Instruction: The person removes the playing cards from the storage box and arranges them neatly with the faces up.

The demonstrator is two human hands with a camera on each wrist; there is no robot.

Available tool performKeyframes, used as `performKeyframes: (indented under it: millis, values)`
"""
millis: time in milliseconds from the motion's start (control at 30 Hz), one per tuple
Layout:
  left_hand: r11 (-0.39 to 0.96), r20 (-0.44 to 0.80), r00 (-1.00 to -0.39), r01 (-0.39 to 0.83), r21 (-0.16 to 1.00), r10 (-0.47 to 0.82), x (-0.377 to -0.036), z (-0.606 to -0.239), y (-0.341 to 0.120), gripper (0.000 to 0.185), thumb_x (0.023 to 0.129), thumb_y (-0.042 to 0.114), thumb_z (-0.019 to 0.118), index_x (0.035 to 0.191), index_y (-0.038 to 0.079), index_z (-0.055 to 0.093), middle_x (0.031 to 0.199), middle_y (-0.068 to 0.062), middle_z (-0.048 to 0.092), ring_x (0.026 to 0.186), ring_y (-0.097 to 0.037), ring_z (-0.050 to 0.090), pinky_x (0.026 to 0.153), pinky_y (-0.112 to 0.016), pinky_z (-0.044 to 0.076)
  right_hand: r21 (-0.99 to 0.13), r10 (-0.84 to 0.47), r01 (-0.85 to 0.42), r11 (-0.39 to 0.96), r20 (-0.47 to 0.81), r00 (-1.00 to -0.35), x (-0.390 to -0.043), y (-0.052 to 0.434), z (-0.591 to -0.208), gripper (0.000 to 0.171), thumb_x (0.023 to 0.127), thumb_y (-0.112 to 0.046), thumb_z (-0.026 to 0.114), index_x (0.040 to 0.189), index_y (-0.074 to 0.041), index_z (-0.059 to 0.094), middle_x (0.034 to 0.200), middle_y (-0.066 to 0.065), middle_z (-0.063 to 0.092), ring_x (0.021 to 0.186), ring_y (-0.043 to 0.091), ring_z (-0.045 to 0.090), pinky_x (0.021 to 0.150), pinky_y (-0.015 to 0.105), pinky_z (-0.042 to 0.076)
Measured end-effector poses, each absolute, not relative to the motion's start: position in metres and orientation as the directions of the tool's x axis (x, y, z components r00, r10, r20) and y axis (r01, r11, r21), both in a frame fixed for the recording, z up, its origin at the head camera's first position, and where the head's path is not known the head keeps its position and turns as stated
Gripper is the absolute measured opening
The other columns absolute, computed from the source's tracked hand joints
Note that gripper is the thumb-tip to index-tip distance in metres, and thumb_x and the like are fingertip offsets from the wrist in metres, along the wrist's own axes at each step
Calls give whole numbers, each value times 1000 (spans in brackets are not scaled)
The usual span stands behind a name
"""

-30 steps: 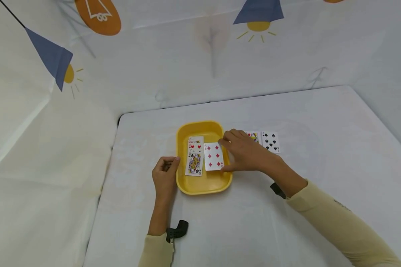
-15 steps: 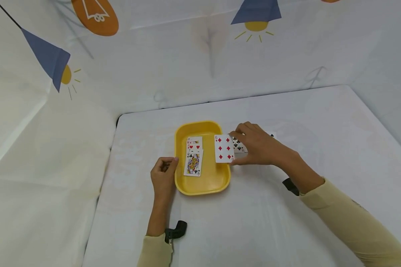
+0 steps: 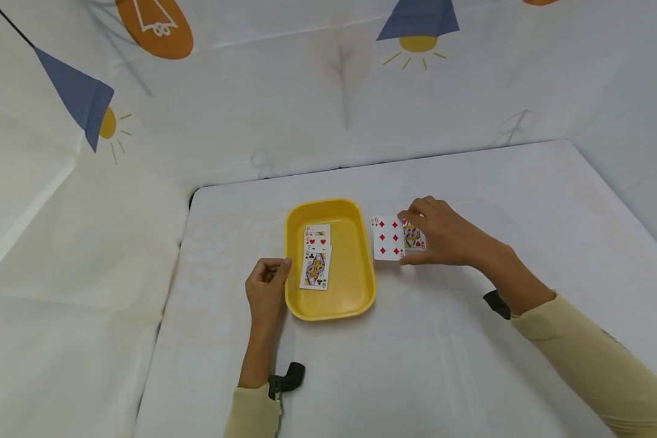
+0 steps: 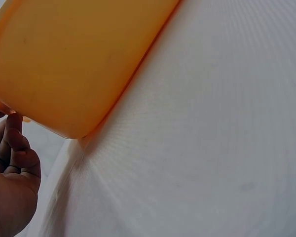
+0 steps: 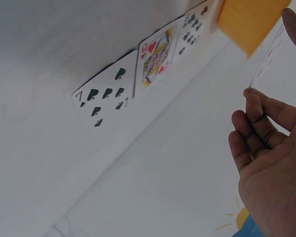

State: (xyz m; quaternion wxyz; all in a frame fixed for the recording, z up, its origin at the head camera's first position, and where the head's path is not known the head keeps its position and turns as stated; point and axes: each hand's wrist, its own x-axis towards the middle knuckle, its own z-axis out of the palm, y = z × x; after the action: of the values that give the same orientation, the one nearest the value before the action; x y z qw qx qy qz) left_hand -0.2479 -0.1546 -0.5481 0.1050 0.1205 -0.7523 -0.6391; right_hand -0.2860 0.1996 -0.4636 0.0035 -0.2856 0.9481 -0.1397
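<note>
Yellow plastic tray (image 3: 356, 292) on white-covered table (image 3: 427, 365), long axis running away from the wearer; inside, overlapping cards topped by a queen of clubs (image 3: 315, 270), upright in portrait. Right hand (image 3: 443, 234) pinching a six of diamonds (image 3: 387, 238) by its right edge, face up, just right of the tray and above the table, long axis near to far, index corner at far left. From head view, only a queen of hearts (image 3: 414, 236) partly visible under that hand; from right wrist view, a row laid bare on the table: seven of spades (image 5: 102, 98), queen of hearts (image 5: 157, 54), a clubs card (image 5: 192, 24) beside it. Left hand (image 3: 265, 292), fingers curled, thumb on the tray's left rim; left wrist view confirming contact at the rim (image 4: 10, 111).
</note>
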Motion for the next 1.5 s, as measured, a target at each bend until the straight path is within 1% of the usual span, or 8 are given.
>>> performKeyframes:
  millis: [100,233,467,733,1000,1267,1500]
  values:
    - [157,-2,-949,-54,986,-316,-248,-548,-156,27,92,30,75,101,5,70,92,-10,65,76,-19,58,63,-20,50,-272,-533,-527,805,58,-844,-286,204,-464,85,70,-50,89,134,-3,58,119,9,53,112,26,44,98,46,38]
    - [148,-2,-949,-52,988,-317,-248,-548,-157,27,92,28,75,102,4,71,92,-10,66,75,-20,59,63,-20,50,-267,-520,-512,816,45,-853,-288,210,-466,85,69,-50,90,134,-3,59,118,9,53,110,25,44,95,45,39]
    - [153,13,-947,-39,987,-321,-247,-551,-159,25,91,32,76,97,8,71,90,-9,66,75,-21,59,63,-20,50,-272,-495,-483,832,28,-868,-288,224,-468,85,67,-46,92,133,-3,59,117,9,53,109,26,44,91,45,40]
    - [133,36,-950,-6,991,-311,-245,-548,-163,29,90,34,76,97,7,71,91,-9,66,77,-20,60,64,-21,51,-272,-472,-456,847,9,-882,-289,239,-470,83,69,-43,92,132,-1,60,118,12,53,111,30,45,93,49,39]
    - [143,29,-951,-16,990,-309,-242,-547,-169,34,91,36,75,99,4,70,91,-11,65,75,-20,59,64,-19,50,-270,-452,-431,861,-18,-892,-291,253,-479,82,69,-41,91,132,1,59,116,14,54,108,31,45,88,48,40]
    - [150,30,-949,-19,989,-315,-241,-549,-170,34,90,40,75,98,8,70,91,-8,65,76,-20,59,63,-19,50,-267,-426,-403,876,-33,-904,-292,271,-487,81,69,-40,92,130,2,60,114,14,55,106,32,46,87,49,40]
    - [149,33,-948,-16,989,-316,-240,-548,-170,33,90,38,76,98,7,70,92,-9,65,78,-21,60,65,-20,51,-256,-403,-379,889,-50,-914,-291,287,-490,81,68,-38,92,129,4,60,113,16,55,106,33,46,88,51,40]
